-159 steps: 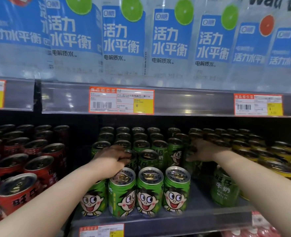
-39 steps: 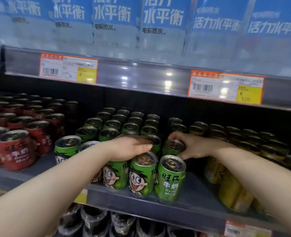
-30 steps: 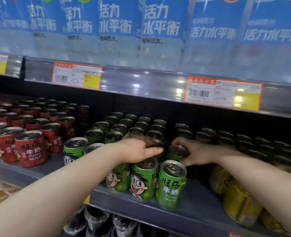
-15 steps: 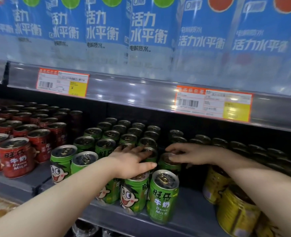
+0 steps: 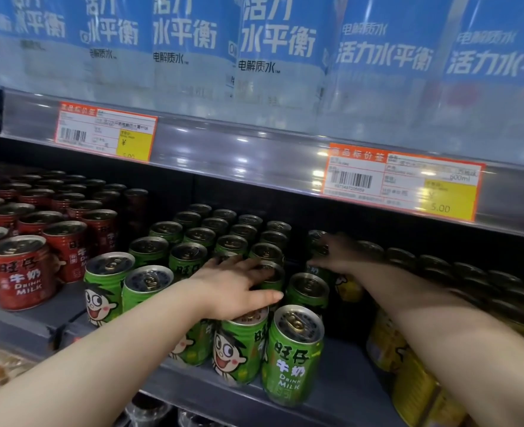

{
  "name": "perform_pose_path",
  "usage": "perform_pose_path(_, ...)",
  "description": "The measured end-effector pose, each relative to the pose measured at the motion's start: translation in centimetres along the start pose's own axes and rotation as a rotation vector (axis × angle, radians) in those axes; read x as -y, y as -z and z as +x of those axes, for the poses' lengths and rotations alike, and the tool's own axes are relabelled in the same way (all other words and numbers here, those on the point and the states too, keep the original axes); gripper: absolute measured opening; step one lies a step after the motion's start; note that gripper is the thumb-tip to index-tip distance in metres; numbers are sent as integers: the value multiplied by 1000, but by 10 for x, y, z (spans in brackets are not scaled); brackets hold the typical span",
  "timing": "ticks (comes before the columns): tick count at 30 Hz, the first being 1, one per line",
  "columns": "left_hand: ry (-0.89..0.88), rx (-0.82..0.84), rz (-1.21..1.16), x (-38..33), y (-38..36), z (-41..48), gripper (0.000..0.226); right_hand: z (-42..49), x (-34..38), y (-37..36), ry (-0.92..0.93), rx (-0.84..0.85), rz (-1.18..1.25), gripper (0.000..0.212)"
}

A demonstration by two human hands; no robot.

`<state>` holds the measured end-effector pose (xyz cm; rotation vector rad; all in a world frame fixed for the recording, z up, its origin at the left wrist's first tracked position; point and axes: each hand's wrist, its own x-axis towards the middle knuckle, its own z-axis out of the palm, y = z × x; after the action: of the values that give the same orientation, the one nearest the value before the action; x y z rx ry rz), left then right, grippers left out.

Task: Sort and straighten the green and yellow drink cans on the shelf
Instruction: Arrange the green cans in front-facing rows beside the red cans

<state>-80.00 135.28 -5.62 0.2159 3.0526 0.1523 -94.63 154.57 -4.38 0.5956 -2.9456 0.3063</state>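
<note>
The long grey shelf (image 5: 347, 392) runs across at waist height, and overhead a row of big blue-labelled water bottles (image 5: 279, 57) sits on the deck above, whose clear front rail (image 5: 239, 155) hangs low over the cans. On the shelf there are three blocks, all upright with their long axes vertical. The red cans (image 5: 20, 269) are at the left, the green cans (image 5: 199, 238) in the middle, and the yellow cans (image 5: 414, 374) at the right, running back into the dark. Both bare forearms reach in from below. The left grip (image 5: 236, 288) lies flat on the green tops, fingers straight and spread, closing on nothing and pressing down on the can beneath its palm (image 5: 239, 349). The right grip (image 5: 331, 257) is deeper in, at the seam where green meets yellow. It is blurred, and I cannot tell whether it has hold of a can there. The coming move seems to turn on that seam. It lies straight ahead of the right grip and off to the right of the left one, so the right is the nearer. The front green can (image 5: 294, 352) stands just right of the left grip and proud of its row, showing its lettering rather than the face. I would expect it to want a turn and a nudge back. The tightly packed neighbours and the low rail leave little room to lift anything. Two orange price tags (image 5: 105, 132) (image 5: 402, 183) are clipped to the rail.
</note>
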Motion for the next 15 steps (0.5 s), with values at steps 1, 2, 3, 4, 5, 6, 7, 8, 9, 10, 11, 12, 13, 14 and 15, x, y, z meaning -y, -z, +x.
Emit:
perform_pose_path(1, -1, -1, 1, 0, 0, 0, 63, 1, -1, -1, -6, 0, 7, 67)
perform_pose_path(2, -3, -2, 0, 0, 0, 0, 63, 3, -2, -1, -10, 1, 15, 65)
perform_pose_path(3, -3, -2, -3, 0, 0, -1, 63, 4, -3, -1, -10, 5, 25, 62)
perform_pose_path(4, -1, -1, -7, -1, 1, -1, 63, 6, -4, -2, -9, 9, 36, 60)
perform_pose_path(5, 2, 0, -9, -1, 1, -2, 63, 8, -5, -2, -4, 10, 51, 58)
perform_pose_path(6, 4, 1, -12, -1, 1, -2, 63, 8, -4, -2, 5, 17, 72, 58)
perform_pose_path(7, 6, 4, -14, -1, 1, -2, 63, 9, -2, -1, 20, 29, 100, 57)
perform_pose_path(8, 7, 7, -16, -1, 1, -1, 63, 9, 1, -1, 35, 47, 125, 56)
perform_pose_path(9, 8, 9, -16, -1, 1, -1, 63, 10, 3, -1, 60, 68, 144, 54)
perform_pose_path(10, 8, 10, -16, -1, 1, -1, 63, 10, 7, 1, 84, 101, 142, 54)
perform_pose_path(11, 8, 11, -16, 0, 0, -1, 63, 9, 9, 2, 110, 144, 132, 57)
perform_pose_path(12, 7, 11, -15, 0, 0, -1, 63, 8, 12, 4, 126, 195, 118, 60)
perform_pose_path(13, 6, 11, -14, 0, 0, -1, 63, 8, 13, 5, 135, 242, 114, 62)
perform_pose_path(14, 6, 11, -14, 0, 0, -2, 63, 7, 14, 7, 138, 277, 112, 63)
perform_pose_path(15, 6, 12, -17, 0, 0, -2, 63, 6, 13, 9, 136, 298, 113, 64)
